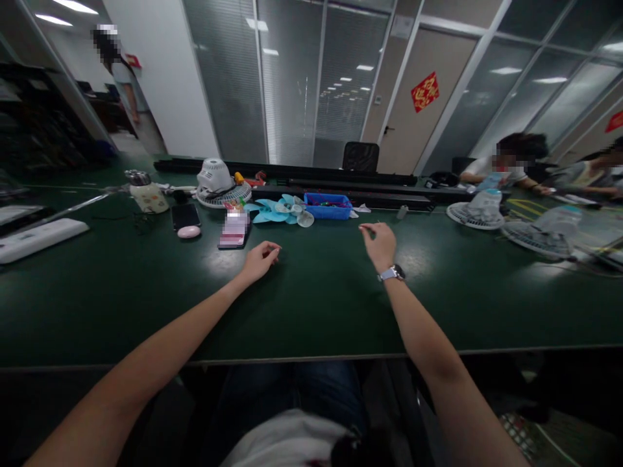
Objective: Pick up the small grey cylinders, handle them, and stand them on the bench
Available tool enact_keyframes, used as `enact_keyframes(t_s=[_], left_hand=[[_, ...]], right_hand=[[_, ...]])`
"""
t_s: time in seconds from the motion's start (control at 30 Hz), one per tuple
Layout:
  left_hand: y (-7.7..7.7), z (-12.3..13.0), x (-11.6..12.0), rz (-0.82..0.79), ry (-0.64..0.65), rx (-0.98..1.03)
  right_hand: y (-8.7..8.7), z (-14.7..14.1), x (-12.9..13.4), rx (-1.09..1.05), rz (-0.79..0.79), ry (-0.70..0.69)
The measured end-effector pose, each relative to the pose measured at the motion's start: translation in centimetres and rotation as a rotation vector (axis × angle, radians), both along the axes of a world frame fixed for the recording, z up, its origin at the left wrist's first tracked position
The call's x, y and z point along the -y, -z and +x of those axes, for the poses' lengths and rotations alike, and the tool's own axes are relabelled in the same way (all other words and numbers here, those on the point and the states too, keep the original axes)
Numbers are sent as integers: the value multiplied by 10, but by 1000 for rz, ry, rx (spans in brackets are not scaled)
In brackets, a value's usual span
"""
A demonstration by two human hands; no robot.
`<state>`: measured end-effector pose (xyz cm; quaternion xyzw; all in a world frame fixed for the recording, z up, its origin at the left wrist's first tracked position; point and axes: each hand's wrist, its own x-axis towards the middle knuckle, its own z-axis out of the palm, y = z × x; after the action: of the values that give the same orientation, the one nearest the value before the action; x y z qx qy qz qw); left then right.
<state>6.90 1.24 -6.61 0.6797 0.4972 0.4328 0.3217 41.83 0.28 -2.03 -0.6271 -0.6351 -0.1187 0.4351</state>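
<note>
My left hand (261, 261) is over the green table (316, 305), left of the middle. Its fingers are curled, thumb close to the forefinger; whatever may be between them is too small to make out. Nearest to it lies a phone with a pinkish screen (234, 228). My right hand (380, 245), with a watch (393, 272) on the wrist, is bent into a pinch, tips pointing left. Anything in that pinch is also too small to tell. Beyond the hands are light-blue fan blades (280, 211) and a blue plastic basket (327, 206) holding small parts.
A white fan head (217, 178), a patterned bottle (147, 192), a dark phone (186, 217), a pink oval case (189, 231) and a white power strip (43, 239) lie left. Long black bars (360, 194) cross the back. More fan parts (479, 211) and seated people are at right.
</note>
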Motion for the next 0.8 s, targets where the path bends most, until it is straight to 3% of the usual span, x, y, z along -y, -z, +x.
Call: enact_keyframes(t_s=[0.07, 0.17, 0.4, 0.8], left_hand=[[-2, 0, 1, -12, 1, 8], [-6, 0, 3, -33, -32, 62], [-8, -2, 2, -39, -158, 209], [-3, -6, 0, -45, -133, 235]], right_hand=[[2, 39, -6, -49, 25, 148], [11, 66, -10, -113, -46, 209], [19, 67, -12, -232, -109, 227], [20, 73, -14, -213, -167, 242]])
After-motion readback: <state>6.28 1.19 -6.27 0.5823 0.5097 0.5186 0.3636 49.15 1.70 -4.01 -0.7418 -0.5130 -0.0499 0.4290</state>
